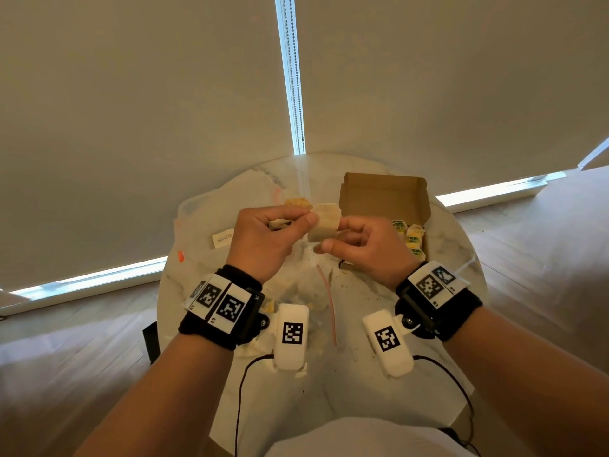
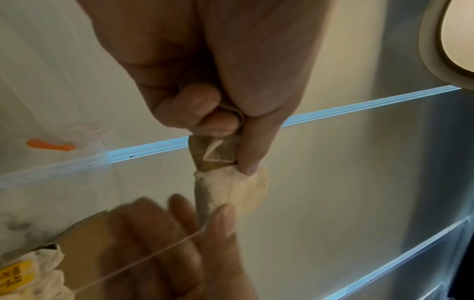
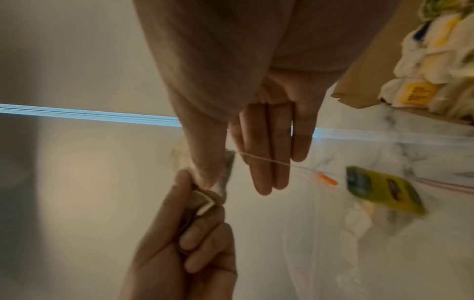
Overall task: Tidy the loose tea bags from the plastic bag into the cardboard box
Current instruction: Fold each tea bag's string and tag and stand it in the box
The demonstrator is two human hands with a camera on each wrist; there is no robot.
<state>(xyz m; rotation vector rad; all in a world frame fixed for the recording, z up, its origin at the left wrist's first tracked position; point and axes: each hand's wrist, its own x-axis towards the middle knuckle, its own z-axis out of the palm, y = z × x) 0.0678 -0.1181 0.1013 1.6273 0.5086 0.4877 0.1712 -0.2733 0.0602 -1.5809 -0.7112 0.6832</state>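
Observation:
Above the round table, my two hands hold one beige tea bag (image 1: 324,222) between them. My left hand (image 1: 308,221) pinches its upper left edge, with a folded piece curled in the fingers (image 2: 215,121). My right hand (image 1: 333,237) pinches the other side with thumb (image 2: 223,219) and forefinger; its other fingers (image 3: 269,158) stay straight. A thin string (image 3: 271,161) runs from the tea bag across those fingers. The open cardboard box (image 1: 385,192) stands at the right with several yellow-tagged tea bags (image 1: 410,239) inside. The clear plastic bag (image 1: 197,225) lies on the left under my hands.
A marble tabletop (image 1: 362,390) carries crumbs of loose tea. A white card (image 1: 222,240) and an orange zip slider (image 1: 180,256) lie at the left. A yellow-green packet (image 3: 384,188) and more tea bags sit inside the plastic bag. Window blinds stand close behind the table.

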